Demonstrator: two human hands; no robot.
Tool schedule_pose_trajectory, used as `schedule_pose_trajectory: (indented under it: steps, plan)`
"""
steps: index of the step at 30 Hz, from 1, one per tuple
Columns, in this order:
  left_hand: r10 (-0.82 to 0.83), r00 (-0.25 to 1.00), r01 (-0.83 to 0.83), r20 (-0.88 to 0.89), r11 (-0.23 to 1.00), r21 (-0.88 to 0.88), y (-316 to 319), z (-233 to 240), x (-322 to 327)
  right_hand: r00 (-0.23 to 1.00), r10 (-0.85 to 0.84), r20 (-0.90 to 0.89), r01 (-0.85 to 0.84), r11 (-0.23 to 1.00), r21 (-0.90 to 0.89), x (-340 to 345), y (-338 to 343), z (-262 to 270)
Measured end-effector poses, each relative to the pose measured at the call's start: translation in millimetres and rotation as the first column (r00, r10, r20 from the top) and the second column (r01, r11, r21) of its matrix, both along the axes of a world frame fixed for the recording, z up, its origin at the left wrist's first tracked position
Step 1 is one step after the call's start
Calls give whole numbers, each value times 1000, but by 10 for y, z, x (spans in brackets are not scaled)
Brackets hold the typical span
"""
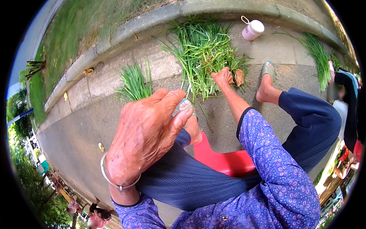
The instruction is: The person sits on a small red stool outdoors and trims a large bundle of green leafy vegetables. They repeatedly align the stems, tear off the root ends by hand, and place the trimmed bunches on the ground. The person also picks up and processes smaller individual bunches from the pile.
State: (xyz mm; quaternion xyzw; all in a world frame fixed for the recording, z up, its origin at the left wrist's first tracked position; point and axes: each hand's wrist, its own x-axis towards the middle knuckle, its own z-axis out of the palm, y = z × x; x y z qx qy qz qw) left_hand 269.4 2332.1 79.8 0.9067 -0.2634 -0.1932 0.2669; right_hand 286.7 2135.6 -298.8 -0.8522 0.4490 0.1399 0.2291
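My left hand (pixel 145 128), wearing a silver bangle, is raised close to the camera with thumb and fingers nearly together; whether a thin stalk is between them I cannot tell. Beyond it lies a large heap of long green leafy stalks (pixel 206 54) with pale ends on the pavement. My right hand (pixel 224 77) reaches to the near right edge of that heap, its fingers curled at the stalks; what they grip is hidden. A brown dry leaf or clump (pixel 239 77) lies just right of it. A smaller green bunch (pixel 134 83) lies to the left of the heap.
A pink bottle with white lid (pixel 253 30) stands near the stone curb (pixel 160 18). Another green bunch (pixel 317 57) lies at right, beside a seated person (pixel 346 86). A red plastic stool (pixel 228 160) is under me. My sandalled feet flank the heap's near side.
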Motion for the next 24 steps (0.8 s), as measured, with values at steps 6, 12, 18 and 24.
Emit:
schedule_pose_trajectory:
  steps: [6, 12, 18, 24]
  plan:
    - [-25, 1000, 25, 9, 1000, -3, -16, 11, 28, 980, 195, 34, -198, 965, 172, 123, -488, -118]
    - [-3, 1000, 3, 27, 1000, -9, 9, -9, -41, 926, -378, 14, 198, 517, 833, 29, -606, 169]
    - [-70, 996, 69, 50, 998, 11, -115, 47, 72, 984, -163, 70, 63, 690, 721, 78, -1076, -614]
    - [38, 999, -38, 2, 999, -7, 93, -108, -25, 997, 75, -8, -41, 629, 776, 134, -714, 684]
